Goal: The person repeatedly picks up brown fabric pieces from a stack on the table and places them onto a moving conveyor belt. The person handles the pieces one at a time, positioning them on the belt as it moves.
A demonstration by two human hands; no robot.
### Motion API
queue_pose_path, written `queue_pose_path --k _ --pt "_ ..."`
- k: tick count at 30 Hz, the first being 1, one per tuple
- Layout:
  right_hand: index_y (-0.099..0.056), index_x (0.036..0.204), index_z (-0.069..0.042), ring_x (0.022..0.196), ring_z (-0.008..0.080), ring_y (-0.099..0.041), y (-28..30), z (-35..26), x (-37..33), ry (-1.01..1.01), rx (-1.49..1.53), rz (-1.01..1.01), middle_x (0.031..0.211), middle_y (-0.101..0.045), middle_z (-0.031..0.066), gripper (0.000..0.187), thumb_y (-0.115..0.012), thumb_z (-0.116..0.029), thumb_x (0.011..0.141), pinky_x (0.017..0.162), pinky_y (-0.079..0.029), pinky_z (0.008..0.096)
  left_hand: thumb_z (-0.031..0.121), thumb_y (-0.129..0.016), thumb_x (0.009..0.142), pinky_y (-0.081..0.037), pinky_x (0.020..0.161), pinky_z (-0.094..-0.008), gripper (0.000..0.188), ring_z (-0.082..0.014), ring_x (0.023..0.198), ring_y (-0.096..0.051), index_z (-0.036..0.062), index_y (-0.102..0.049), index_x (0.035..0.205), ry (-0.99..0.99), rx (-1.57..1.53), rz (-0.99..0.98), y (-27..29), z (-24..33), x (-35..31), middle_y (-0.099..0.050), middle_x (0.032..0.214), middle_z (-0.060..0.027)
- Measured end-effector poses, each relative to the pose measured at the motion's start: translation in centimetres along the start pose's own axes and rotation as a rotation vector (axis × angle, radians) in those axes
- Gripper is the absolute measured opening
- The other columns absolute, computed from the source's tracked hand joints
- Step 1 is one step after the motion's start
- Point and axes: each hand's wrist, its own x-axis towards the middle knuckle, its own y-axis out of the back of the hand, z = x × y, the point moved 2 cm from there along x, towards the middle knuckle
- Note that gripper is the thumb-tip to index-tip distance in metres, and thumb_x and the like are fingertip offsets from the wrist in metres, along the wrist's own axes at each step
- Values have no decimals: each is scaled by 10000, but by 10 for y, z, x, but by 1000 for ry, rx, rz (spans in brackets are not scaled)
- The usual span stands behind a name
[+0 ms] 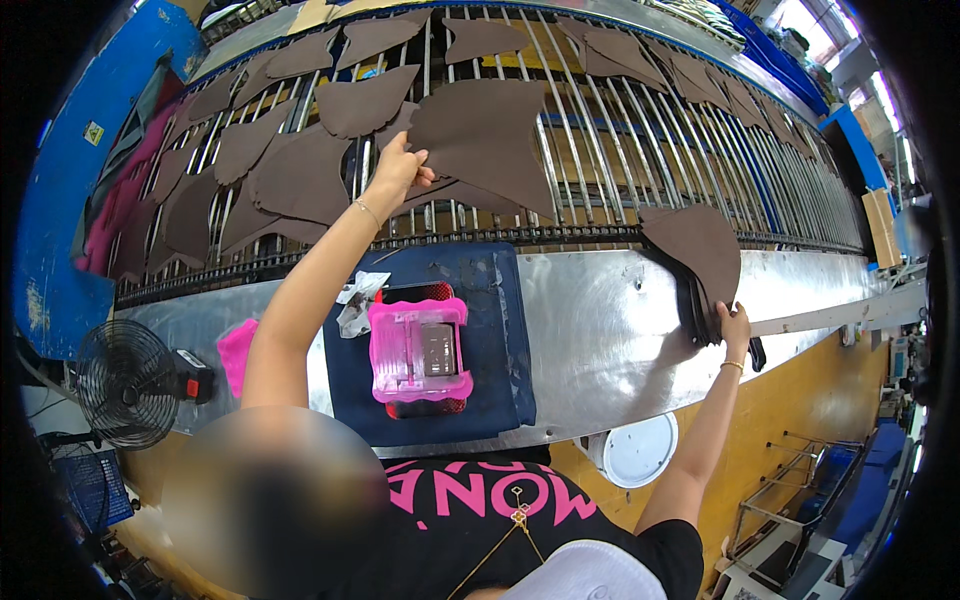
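Observation:
My left hand point(399, 170) reaches over the rack of metal rods, its fingers closed at the left edge of a large dark brown cut piece point(480, 135). The piece is flat with curved edges; whether it is leather or cloth I cannot tell. My right hand point(735, 328) grips the lower end of a stack of similar brown cut pieces point(700, 250). That stack leans over the front edge of the rack and the metal table, its layers fanned along the left side. More brown pieces point(300, 178) lie spread across the rods, some overlapping.
A metal table point(590, 330) runs along the rod conveyor point(600, 150). On it lie a dark blue pad point(490, 300), a pink clear-lidded box point(420, 350), crumpled white paper point(360, 300) and a pink cloth point(236, 355). A black fan point(128, 383) stands left; a white bucket point(640, 450) is below.

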Motion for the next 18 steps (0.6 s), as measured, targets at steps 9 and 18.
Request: queue_pose_path --k 9,18 --pt "-555 1103 78 977 407 -600 8 -22 -8 45 -185 210 1075 -610 278 562 -719 -349 776 853 -475 424 -27 -471 887 -506 452 -281 388 -184 556 -605 -27 -358 1258 71 22 127 14 -38 50 -556 911 -127" --pt "-509 1201 -19 790 374 -657 22 -22 -13 30 103 312 925 -656 234 325 -519 -207 937 679 -516 419 194 -653 838 -458 435 -292 665 -153 466 -565 31 -299 1377 -10 760 138 12 6 10 -604 645 -92"
